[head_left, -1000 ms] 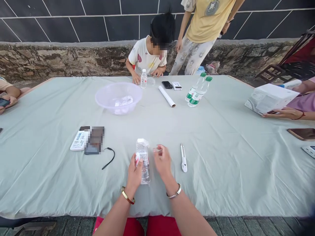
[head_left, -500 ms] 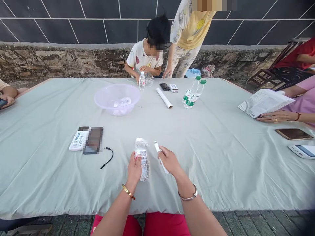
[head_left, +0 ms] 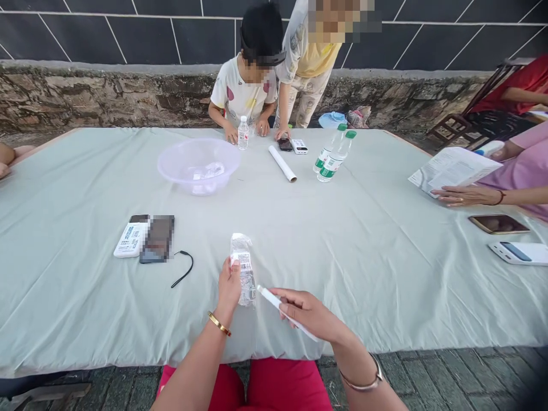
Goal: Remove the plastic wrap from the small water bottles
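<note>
My left hand (head_left: 230,283) is closed around a clear, crinkly plastic packet (head_left: 247,285) with a white barcode label and a bit of red; its contents are hard to make out. My right hand (head_left: 306,311) grips a slim white stick-shaped tool (head_left: 274,298), exact kind unclear. The tool slants, its upper end near the packet's lower right side with a small apparent gap. Both hands are above the near part of the cloth-covered table (head_left: 368,285).
A translucent purple basin (head_left: 171,171) holds something clear. Beyond are a white roll (head_left: 282,164), a small bottle (head_left: 243,134) and two green-capped bottles (head_left: 330,165). Phones (head_left: 157,240), a power bank (head_left: 127,240) and a black strap (head_left: 183,268) lie left. Other people are around the table.
My right hand has moved down and slightly right, tilting the white tool's upper end toward the packet. My left hand still holds the packet. Across the table, a person's hand now touches the black device.
</note>
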{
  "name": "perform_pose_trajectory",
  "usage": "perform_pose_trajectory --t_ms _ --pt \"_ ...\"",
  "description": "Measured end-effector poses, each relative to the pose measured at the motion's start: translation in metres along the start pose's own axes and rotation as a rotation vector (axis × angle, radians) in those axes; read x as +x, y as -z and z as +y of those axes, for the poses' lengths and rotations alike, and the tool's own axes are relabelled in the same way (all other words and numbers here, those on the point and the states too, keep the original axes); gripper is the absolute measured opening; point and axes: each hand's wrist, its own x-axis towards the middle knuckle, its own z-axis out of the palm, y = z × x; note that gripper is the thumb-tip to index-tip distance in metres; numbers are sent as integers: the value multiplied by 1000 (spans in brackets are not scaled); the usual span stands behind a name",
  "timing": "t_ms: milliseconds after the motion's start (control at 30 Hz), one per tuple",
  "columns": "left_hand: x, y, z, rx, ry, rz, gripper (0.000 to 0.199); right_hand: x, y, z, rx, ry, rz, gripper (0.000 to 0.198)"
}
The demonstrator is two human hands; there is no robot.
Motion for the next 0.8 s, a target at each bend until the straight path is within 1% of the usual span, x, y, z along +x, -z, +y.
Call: perform_pose_trajectory --t_ms 33,100,167,200,267,333,400,433,467,500,533,600,667,700,733,800 --pt "0 0 0 -12 3 6 44 7 2 7 -10 4 87 46" --pt "-1 1 2 -44 12 12 44 29 2 21 -111 -3 345 47" --pt "-3 2 6 -101 31 1 45 52 1 33 -301 -44 574 47" --pt "-4 2 8 -137 48 -11 46 61 0 38 -408 -73 644 46" --pt "-6 4 14 -228 102 -36 46 72 0 46 -593 -123 705 43" --pt "-8 6 18 -339 172 -56 46 75 0 49 -695 -135 759 40" --pt "-10 7 21 -454 242 -76 45 75 -2 47 -703 -79 846 38" --pt "-10 7 21 -502 277 -84 44 75 -5 44 -673 -21 880 38" --pt "-9 8 20 -538 311 -82 42 76 -9 40 -613 45 882 37" --pt "-9 8 18 -564 344 -69 40 78 -15 36 -520 105 849 36" --pt "-8 7 16 -584 369 -53 38 81 -22 31 -398 146 785 37" --pt "-7 7 10 -623 385 -45 37 88 -37 21 -110 173 598 43" --pt "-6 8 5 -679 371 -89 40 95 -49 14 128 185 424 47" --pt "-6 8 3 -709 369 -126 44 96 -55 11 203 201 371 47" --pt "-6 9 2 -736 376 -162 48 96 -59 9 253 221 337 47" --pt "-6 12 0 -768 405 -211 55 94 -67 8 322 245 338 48"
